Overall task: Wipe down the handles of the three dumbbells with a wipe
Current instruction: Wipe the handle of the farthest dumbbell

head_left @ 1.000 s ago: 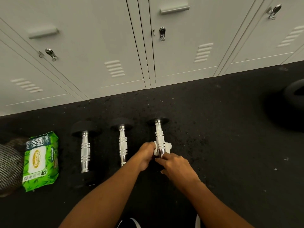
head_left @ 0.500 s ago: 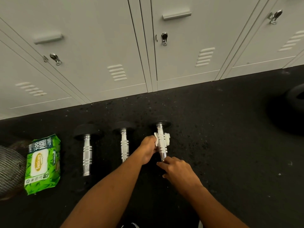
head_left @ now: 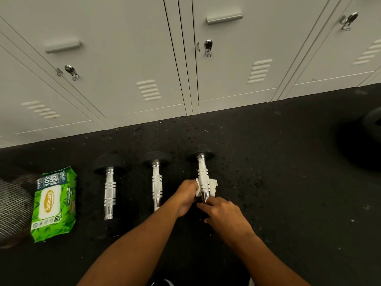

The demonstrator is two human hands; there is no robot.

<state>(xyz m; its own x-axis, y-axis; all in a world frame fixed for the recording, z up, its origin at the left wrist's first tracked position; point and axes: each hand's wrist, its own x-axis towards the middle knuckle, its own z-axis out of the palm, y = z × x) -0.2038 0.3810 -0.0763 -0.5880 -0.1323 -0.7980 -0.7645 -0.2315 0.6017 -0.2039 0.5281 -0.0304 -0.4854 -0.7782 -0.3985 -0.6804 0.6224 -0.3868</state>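
Three dumbbells with chrome handles and black heads lie side by side on the black floor: the left dumbbell [head_left: 109, 193], the middle dumbbell [head_left: 157, 182] and the right dumbbell [head_left: 202, 172]. A white wipe [head_left: 212, 185] is wrapped under and around the right dumbbell's handle. My left hand [head_left: 186, 195] grips the wipe against that handle from the left. My right hand [head_left: 223, 215] rests over the near end of the same dumbbell, fingers touching the handle's lower part and hiding its near head.
A green pack of wipes [head_left: 53, 203] lies on the floor left of the dumbbells, beside a dark mesh object [head_left: 12, 207]. Grey lockers [head_left: 127, 58] line the far wall. A dark round object [head_left: 373, 122] sits at the right edge.
My left hand has slid the wipe back down the right dumbbell's handle towards me, after having pushed it up towards the far head. My right hand stays at the near end.
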